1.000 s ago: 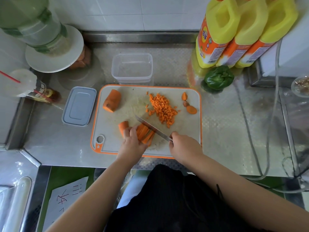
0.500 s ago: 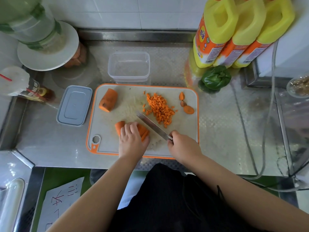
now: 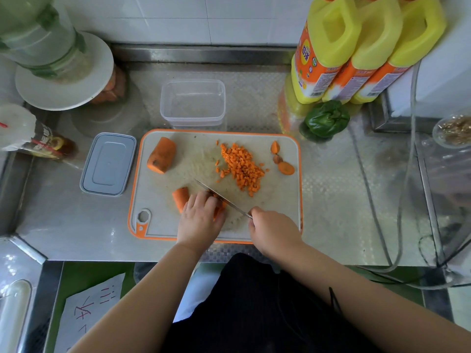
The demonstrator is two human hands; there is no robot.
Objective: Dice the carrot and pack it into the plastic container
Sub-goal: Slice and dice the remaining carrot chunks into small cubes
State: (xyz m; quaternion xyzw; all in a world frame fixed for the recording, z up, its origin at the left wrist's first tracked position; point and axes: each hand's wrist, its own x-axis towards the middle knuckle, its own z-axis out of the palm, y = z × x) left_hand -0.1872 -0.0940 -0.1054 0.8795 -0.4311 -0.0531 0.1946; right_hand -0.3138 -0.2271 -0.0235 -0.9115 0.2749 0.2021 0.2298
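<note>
The left hand [image 3: 200,217] covers most of the carrot strips [image 3: 219,208] being cut. The knife [image 3: 219,196] handle is hidden inside the right hand [image 3: 274,231]. Bottle labels are too small to read.

Wall: white glazed tiles [image 3: 178,19], grey grout lines, running behind the counter.
Counter: stainless steel worktop [image 3: 331,189] with embossed pattern, raised steel back edge [image 3: 204,53] against the wall.
Floor: green surface [image 3: 84,278] below the counter's front edge.
Light: bright, even; soft reflections on the steel.
</note>
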